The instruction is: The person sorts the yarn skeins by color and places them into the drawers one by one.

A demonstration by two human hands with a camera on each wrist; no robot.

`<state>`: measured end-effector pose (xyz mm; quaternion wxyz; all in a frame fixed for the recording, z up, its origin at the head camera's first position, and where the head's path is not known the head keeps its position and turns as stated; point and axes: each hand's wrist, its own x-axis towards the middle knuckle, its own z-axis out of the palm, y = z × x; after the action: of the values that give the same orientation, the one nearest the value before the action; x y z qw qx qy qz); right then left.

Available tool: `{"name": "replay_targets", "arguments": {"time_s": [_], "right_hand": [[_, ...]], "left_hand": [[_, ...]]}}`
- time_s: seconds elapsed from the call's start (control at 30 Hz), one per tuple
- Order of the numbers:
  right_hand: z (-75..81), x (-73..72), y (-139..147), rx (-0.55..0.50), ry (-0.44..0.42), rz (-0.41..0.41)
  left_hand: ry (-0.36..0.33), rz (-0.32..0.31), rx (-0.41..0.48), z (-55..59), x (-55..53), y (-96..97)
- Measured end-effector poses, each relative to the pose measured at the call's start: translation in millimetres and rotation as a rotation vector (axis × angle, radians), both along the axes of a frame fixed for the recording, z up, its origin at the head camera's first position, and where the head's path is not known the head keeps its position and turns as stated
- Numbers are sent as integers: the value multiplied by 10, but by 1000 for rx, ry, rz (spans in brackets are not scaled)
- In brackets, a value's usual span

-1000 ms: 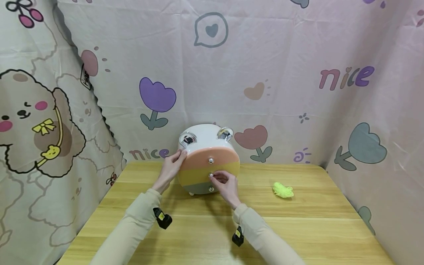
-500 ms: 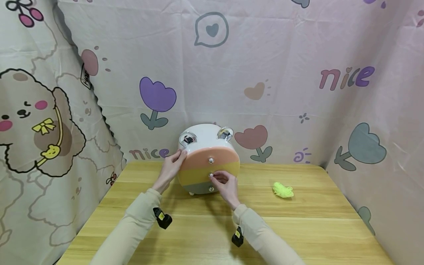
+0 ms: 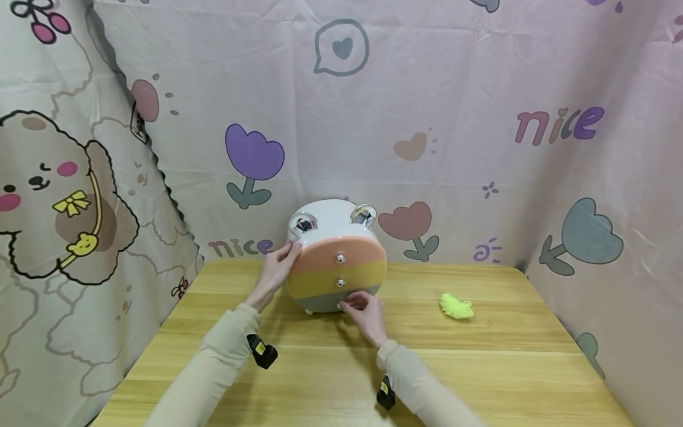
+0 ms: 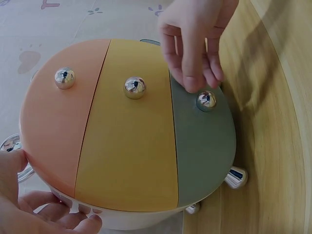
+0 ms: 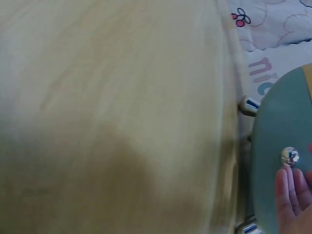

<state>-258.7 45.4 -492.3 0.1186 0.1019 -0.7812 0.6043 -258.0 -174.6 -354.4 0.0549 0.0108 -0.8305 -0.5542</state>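
A small rounded chest of drawers (image 3: 315, 276) stands on the table, its white body carrying orange, yellow and grey-green drawer fronts. Each front has a round silver knob; all the drawers look closed. My left hand (image 3: 274, 270) grips the chest's upper left side, thumb at the front edge and fingers along the white side. My right hand (image 3: 368, 314) is at the lowest knob (image 4: 206, 101). In the left wrist view its thumb and fingertips hang loosely bent just beside that knob, not closed round it. The right wrist view shows fingertips (image 5: 287, 175) right next to the knob.
A bundle of bright yellow-green yarn (image 3: 456, 306) lies to the right on the wooden table (image 3: 512, 367). Patterned cloth (image 3: 459, 89) hangs behind and at both sides. Silver feet (image 4: 236, 177) lift the chest off the table.
My right hand has let go of the middle knob and moved down to the lowest one. The left hand and the chest have stayed in place.
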Motion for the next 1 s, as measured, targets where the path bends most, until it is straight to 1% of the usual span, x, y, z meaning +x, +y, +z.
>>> {"name": "replay_targets", "arguments": {"time_s": [0.13,0.43,0.67,0.9,1.0], "right_hand": [[-40,-2,-11,17,-8,3],[-73,5,-58,17,-12,-14],[-107,-20,-86,-17,-12,-27],[-122,-15,-100,-51,-20,-40],[-129,-19,-105,-50,-25,-51]], "left_hand": [[-3,1,-8,-4,3,2],[0,2,-3,-5,4,7],[-2,3,-1,-5,0,7],[-2,1,-2,-1,3,9],[-7,0,-1,-1,5,12]]}}
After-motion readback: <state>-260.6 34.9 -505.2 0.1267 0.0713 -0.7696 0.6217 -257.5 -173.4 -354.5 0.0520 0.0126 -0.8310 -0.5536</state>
